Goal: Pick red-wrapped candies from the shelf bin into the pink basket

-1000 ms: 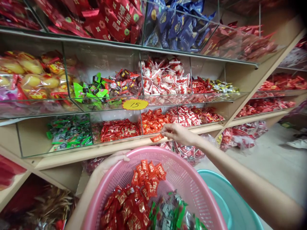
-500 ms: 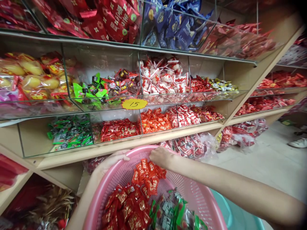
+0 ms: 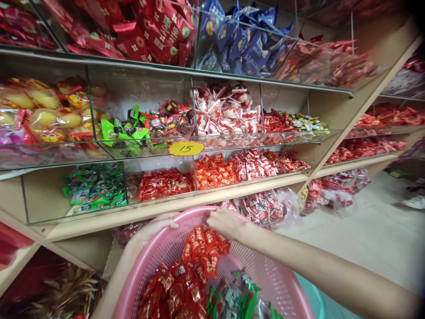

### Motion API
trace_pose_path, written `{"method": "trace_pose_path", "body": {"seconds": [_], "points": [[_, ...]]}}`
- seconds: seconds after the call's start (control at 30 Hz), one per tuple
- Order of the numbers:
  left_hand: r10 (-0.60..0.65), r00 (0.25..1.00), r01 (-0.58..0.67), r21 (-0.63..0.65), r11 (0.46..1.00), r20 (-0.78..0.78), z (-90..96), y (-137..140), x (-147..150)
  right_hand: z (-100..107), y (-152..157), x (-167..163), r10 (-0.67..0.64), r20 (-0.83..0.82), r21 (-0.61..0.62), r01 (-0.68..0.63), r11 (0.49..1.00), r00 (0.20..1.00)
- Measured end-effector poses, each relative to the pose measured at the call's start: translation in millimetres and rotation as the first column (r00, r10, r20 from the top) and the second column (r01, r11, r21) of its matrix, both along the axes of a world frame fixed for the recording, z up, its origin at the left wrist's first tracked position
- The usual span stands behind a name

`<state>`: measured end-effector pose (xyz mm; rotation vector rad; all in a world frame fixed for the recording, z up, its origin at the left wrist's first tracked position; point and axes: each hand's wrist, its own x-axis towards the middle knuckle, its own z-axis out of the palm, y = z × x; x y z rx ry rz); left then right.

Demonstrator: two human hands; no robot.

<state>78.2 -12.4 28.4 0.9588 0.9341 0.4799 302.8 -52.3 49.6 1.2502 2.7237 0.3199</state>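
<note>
A pink plastic basket (image 3: 289, 290) with perforated walls is at the bottom centre. My left hand (image 3: 158, 227) is closed around its far left rim, thumb over the edge. Over the far inside of the basket, my right hand (image 3: 223, 223) makes a fist beside the rim; what its fingers hold, if anything, is hidden. Just below that fist lies a pile of orange-red wrapped candies (image 3: 202, 249). Darker red wrapped candies (image 3: 172, 292) fill the near left, and green-and-clear wrapped candies (image 3: 237, 297) lie at the near right.
Wooden shelves (image 3: 318, 175) with glass-fronted bins of wrapped sweets rise just beyond the basket. A yellow price tag (image 3: 186, 148) reads 15. Bagged sweets (image 3: 265, 206) sit under the lowest shelf. Part of a turquoise container (image 3: 314, 294) shows behind my right forearm.
The view has tilted slightly, so shelves and basket sit a little lower. My right fist has shifted slightly left at the basket's far side. The left hand keeps its hold.
</note>
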Motion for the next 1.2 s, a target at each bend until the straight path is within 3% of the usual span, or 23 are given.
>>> {"method": "trace_pose_path", "body": {"seconds": [0.13,0.2,0.3,0.5,0.67,0.93,1.2], "points": [[-0.004,1.000,0.003,0.029,1.000,0.026,-0.2,0.3,0.7,35.3,23.2,24.1,-0.086,-0.160,-0.013,0.085,0.996,0.983],[-0.001,1.000,0.001,0.029,1.000,0.023,1.5,-1.5,1.3,51.6,43.8,43.1,-0.191,-0.224,-0.015,0.193,0.981,0.956],[0.028,1.000,-0.028,0.043,0.999,0.014,5.0,-6.7,1.9,62.8,75.9,74.2,-0.435,-0.208,-0.025,0.439,0.898,0.876],[-0.068,0.994,0.060,0.097,0.993,0.084,14.7,-12.2,3.6,47.5,105.1,106.6,-0.581,-0.148,-0.051,0.581,0.812,0.800],[-0.119,0.989,0.110,0.105,0.988,0.084,16.7,-9.7,4.3,37.0,110.4,104.9,-0.594,-0.123,-0.087,0.587,0.805,0.795],[-0.088,0.991,0.081,0.067,0.994,0.102,-6.5,1.1,-0.8,33.2,116.0,97.8,-0.616,-0.082,-0.082,0.611,0.788,0.784],[-0.122,0.988,0.110,0.118,0.987,0.099,8.1,-5.0,3.4,32.3,114.9,95.5,-0.644,-0.065,-0.058,0.642,0.765,0.762]]}}
